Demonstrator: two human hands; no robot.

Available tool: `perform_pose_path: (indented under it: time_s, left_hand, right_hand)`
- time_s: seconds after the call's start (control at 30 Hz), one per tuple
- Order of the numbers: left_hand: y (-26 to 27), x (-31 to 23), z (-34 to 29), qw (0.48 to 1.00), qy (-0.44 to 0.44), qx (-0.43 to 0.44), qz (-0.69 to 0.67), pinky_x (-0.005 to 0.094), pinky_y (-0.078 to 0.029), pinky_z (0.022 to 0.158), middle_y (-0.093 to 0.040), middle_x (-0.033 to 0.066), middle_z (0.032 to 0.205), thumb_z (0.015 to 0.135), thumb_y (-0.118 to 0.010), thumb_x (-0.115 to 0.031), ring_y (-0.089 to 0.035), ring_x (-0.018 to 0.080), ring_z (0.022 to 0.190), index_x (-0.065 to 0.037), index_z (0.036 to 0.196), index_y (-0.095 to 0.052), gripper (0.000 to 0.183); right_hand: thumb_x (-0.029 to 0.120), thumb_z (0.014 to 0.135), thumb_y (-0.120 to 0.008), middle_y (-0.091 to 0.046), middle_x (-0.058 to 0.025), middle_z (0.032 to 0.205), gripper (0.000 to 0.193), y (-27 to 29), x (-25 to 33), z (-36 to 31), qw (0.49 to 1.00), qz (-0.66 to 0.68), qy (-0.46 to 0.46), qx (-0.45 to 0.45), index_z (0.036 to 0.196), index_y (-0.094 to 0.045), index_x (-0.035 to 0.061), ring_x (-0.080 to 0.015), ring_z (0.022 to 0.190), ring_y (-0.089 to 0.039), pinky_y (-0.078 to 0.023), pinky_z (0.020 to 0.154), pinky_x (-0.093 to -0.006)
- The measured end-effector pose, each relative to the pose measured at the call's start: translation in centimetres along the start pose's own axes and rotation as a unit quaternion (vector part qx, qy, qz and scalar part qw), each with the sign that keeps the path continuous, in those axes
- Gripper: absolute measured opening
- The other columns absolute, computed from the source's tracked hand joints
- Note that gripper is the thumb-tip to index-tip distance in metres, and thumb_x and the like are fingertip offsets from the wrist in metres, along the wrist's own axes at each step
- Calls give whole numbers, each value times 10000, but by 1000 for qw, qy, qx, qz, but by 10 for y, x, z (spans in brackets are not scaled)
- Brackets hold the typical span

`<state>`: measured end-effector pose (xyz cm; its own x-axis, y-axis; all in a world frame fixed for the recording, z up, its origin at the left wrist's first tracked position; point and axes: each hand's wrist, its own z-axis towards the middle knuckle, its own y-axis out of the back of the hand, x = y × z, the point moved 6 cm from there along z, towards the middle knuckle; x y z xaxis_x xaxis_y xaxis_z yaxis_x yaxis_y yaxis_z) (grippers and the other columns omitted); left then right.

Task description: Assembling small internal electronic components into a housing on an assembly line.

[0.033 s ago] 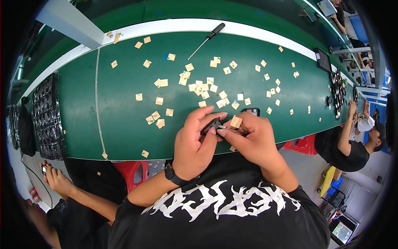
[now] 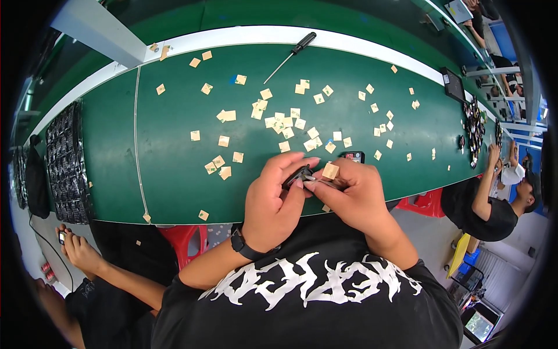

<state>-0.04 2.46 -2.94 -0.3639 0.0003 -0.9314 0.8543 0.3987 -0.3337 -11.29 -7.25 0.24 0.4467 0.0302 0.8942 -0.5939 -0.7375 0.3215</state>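
- Centrally, the left hand [image 2: 268, 201] is clamped around a small black casing [image 2: 299, 175], held above the near edge of the table [image 2: 174, 174].
- The right hand [image 2: 356, 192] has thumb and forefinger pinched on a slim grey piece [image 2: 310, 178], its tip at the casing; its exact kind is too small to tell.
- A beige square [image 2: 331, 170] rests against the right forefinger.
- Just beyond the right hand, a black device with a display [image 2: 354, 156] lies partly hidden.
- Probable faults: the slim piece could slip and scratch the casing if the pinch twists or the left grip loosens; the square could drop among the scattered beige squares [image 2: 279, 123] if the forefinger shifts.
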Motion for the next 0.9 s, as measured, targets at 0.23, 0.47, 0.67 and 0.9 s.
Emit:
perform_pose_path:
  time_s: [0.23, 0.47, 0.67, 0.9]
  left_hand:
    - [5, 7, 0, 994, -51, 67, 69, 321, -525, 979, -559, 223, 1403, 1002, -419, 89, -612, 200, 1203, 40, 1369, -446, 371]
    - [8, 6, 1, 999, -39, 17, 18, 332, -516, 969, -642, 192, 1312, 952, -488, 60, -673, 250, 1131, 29, 1321, -522, 371]
    - [10, 8, 2, 998, -13, 35, -50, 331, -515, 987, -608, 185, 1355, 982, -469, 45, -644, 219, 1169, 34, 1343, -499, 363]
    - [7, 5, 3, 981, 52, 55, -179, 355, -533, 1024, -532, 196, 1424, 1028, -434, 31, -590, 212, 1240, 49, 1352, -476, 328]
  right_hand:
    - [11, 905, -732, -737, -40, 834, 159, -1, -21, 0, 1000, -23, -6, 8, 1055, -736, -41, -47, 715, -640, -488, 602, -202]
    - [78, 864, -792, -577, -15, 647, 113, -9, -32, 5, 997, 65, 21, -43, 918, -759, -15, -44, 602, -482, -372, 513, -251]
    - [44, 831, -815, -588, -1, 762, 138, -11, -21, 9, 989, 141, 11, -39, 947, -772, -16, -48, 645, -537, -385, 525, -222]
    - [25, 828, -808, -655, -31, 833, 108, 1, -14, 8, 995, 80, 24, -50, 920, -774, -21, -71, 683, -580, -434, 550, -234]
